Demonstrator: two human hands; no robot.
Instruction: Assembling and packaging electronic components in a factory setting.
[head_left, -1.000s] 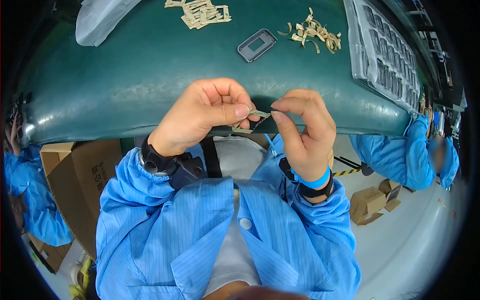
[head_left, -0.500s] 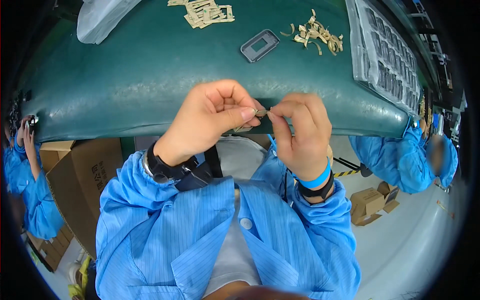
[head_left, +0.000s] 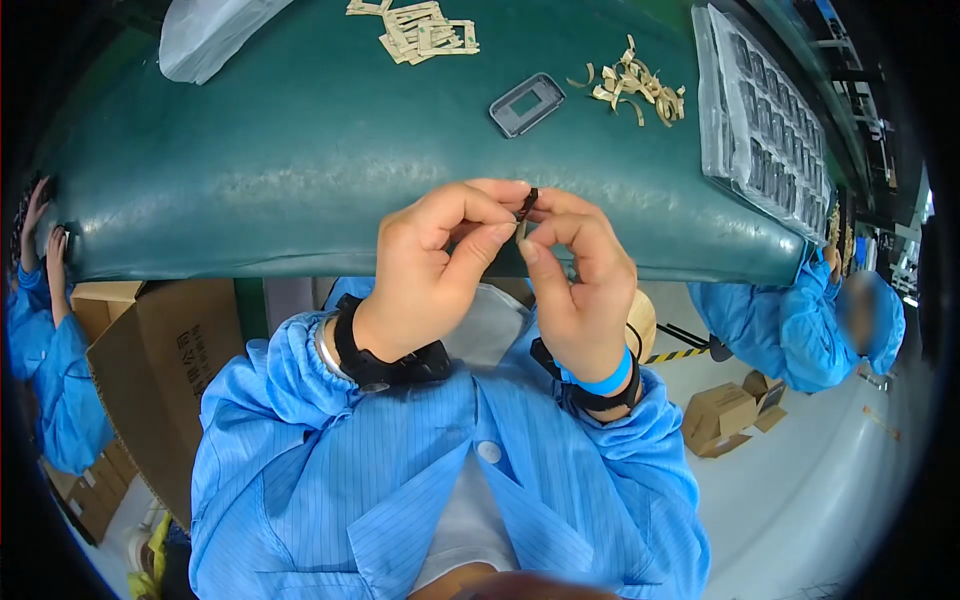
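Large brown carton [head_left: 155,395], near edge of the green table [head_left: 300,180], toward its left end: a row of dark printed characters [head_left: 192,362] stood on one panel

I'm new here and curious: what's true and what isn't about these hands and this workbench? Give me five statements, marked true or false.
1. The left hand and right hand both pinch a small strip, partly dark. True.
2. A grey housing with a rectangular opening lies on the green workbench. True.
3. The curled tan strips lie left of the grey housing. False: the curled tan strips lie to its right.
4. The blue wristband is on the left wrist. False: the blue wristband is on the right wrist.
5. Clear trays holding dark parts stand toward the bench's right end. True.
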